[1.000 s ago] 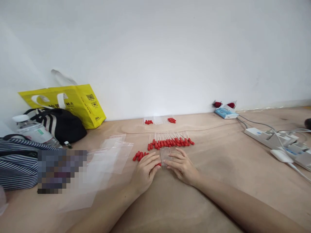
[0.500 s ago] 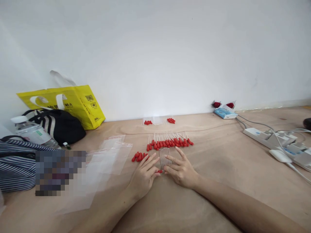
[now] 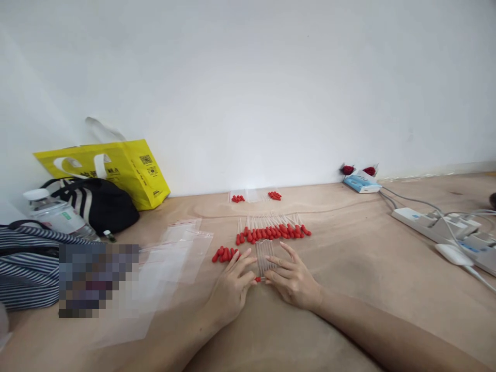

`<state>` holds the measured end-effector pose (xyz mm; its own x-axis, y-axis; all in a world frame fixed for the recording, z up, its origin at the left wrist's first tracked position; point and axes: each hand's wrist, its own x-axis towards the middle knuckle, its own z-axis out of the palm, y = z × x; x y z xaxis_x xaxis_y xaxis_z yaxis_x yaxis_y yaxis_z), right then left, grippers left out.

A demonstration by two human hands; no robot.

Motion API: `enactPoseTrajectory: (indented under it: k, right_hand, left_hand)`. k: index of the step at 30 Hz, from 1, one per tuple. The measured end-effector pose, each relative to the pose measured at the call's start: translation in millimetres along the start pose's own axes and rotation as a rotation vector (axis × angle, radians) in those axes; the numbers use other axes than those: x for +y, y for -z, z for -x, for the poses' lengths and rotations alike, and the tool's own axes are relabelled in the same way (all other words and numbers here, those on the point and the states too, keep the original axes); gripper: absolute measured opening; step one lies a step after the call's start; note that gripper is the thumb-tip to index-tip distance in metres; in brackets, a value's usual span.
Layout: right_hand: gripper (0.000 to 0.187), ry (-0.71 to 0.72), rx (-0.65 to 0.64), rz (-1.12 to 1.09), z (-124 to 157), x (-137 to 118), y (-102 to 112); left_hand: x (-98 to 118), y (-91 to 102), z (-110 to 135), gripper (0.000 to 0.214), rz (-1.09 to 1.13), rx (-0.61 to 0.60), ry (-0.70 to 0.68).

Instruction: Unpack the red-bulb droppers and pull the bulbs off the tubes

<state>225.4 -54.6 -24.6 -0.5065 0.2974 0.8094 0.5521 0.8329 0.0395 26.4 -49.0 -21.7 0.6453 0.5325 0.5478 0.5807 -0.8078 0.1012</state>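
Observation:
My left hand (image 3: 231, 287) pinches a red rubber bulb (image 3: 258, 279) between thumb and fingers. Facing it, my right hand (image 3: 293, 281) closes thumb and index finger on a thin glass dropper tube, mostly hidden by the fingers. Bulb and tube end meet in the small gap between both hands; how far one sits in the other is too small to tell. Between the hands lies a row of bare glass tubes (image 3: 264, 249). Loose red bulbs (image 3: 225, 254) are heaped just beyond my left fingers. Farther back, droppers with red bulbs (image 3: 277, 231) lie side by side, tips pointing away.
Clear zip bags (image 3: 165, 271) spread over the table at left. Two bags with red bulbs (image 3: 275, 196) lie by the wall. A yellow bag (image 3: 134, 173), black bag (image 3: 110, 204), bottle (image 3: 58, 214) and striped bag (image 3: 29, 268) crowd the left; a power strip (image 3: 422, 222) is at right.
The view has tilted slightly, so everything sits a little lower. Less of the red bulb shows at my left fingertips, and my hands remain close together.

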Motion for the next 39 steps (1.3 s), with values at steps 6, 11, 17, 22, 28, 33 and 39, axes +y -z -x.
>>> enactPoseTrajectory:
  k: [6, 11, 17, 22, 28, 33, 39]
  right_hand:
    - [0.018, -0.085, -0.061, 0.027, 3.4, 1.5, 8.7]
    - [0.023, -0.253, -0.068, 0.098, 8.7, 10.5, 4.9]
    - [0.044, -0.521, -0.002, 0.007, 13.2, 22.6, -6.6]
    - [0.043, -0.575, 0.035, -0.075, 14.1, 27.3, -10.2]
    - [0.032, -0.567, 0.028, -0.077, 12.6, 28.7, -14.2]
    - [0.023, -0.554, -0.04, -0.11, 8.8, 25.2, -12.7]
    - [0.018, -0.542, -0.079, -0.127, 7.8, 22.3, -10.0]
  left_hand:
    - [5.6, 9.5, -0.7, 0.021, -0.038, 0.128, 0.095]
    - [5.9, 12.1, -1.8, 0.018, 0.026, 0.223, 0.229]
    - [-31.5, 29.5, -11.4, 0.023, 0.054, 0.182, 0.489]
    - [-63.5, 45.2, -32.6, 0.024, 0.092, -0.056, 0.703]
    - [-84.2, 36.2, -45.1, 0.022, 0.156, -0.158, 0.869]
    - [-97.2, 30.5, -42.5, 0.033, 0.231, -0.215, 0.882]
    - [-103.1, 19.9, -56.9, 0.038, 0.214, -0.238, 0.912]
